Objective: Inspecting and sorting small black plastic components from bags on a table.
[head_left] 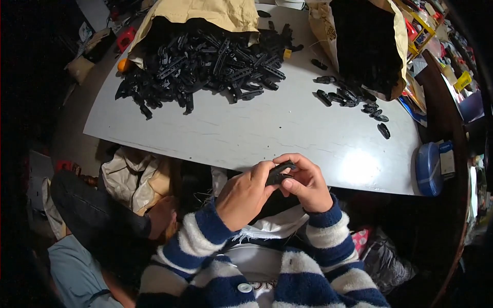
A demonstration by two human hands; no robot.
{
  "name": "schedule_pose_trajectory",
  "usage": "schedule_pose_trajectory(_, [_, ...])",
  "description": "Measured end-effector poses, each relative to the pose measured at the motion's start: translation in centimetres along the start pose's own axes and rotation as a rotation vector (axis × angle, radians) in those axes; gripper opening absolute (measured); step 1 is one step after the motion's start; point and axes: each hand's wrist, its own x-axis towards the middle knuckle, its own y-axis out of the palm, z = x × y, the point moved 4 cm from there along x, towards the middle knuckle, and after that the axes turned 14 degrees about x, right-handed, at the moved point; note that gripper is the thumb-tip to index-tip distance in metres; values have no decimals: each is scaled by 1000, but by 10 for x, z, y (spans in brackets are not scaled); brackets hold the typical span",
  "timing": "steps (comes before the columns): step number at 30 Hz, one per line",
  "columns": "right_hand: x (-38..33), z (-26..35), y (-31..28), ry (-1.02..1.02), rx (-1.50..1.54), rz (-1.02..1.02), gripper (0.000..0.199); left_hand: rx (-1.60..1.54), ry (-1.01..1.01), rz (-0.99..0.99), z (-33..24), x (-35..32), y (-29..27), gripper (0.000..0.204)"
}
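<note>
Close to the table's front edge, my left hand [242,194] and my right hand [309,186] come together around a small black plastic part [277,176]. Fingers of both hands pinch it, and they cover much of its shape. Beyond them on the white table [226,133] lies a large heap of black plastic parts [205,72], many of them long and slotted. It spills from the mouth of a brown paper bag [210,11]. To the right, a smaller scatter of black oval pieces [346,95] lies before a second paper bag [323,28], whose inside is dark.
An orange round thing [123,65] sits beside the heap, and a small yellow piece [287,54] lies at its right end. A blue plastic container [429,169] stands at the table's right corner. At the left, another person's dark-clothed leg [97,205] is near a pale sack [131,177].
</note>
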Motion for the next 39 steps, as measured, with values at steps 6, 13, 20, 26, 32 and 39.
schedule_pose_trajectory(6, [-1, -1, -1, 43, 62, 49, 33, 54, -8, 130, -7, 1, -6, 27])
schedule_pose_trajectory(13, [-3, -5, -9, 25, 42, 73, 22, 1, 35, 168, -8, -4, 2, 30])
schedule_pose_trajectory(20, [33, 34, -73, -357, 84, -292, 8, 356, 22, 7, 51, 3, -21, 34])
schedule_pose_trajectory(26, [79, 78, -114, -673, -1516, -527, 22, 734, -161, -360, 163, 30, -50, 34])
schedule_pose_trajectory(32, [92, 70, -130, -508, -1763, -519, 23, 897, -77, -210, 179, 55, -40, 32])
schedule_pose_trajectory(39, [95, 63, -131, -403, -1633, -353, 27, 969, 34, -142, 164, 57, -28, 9])
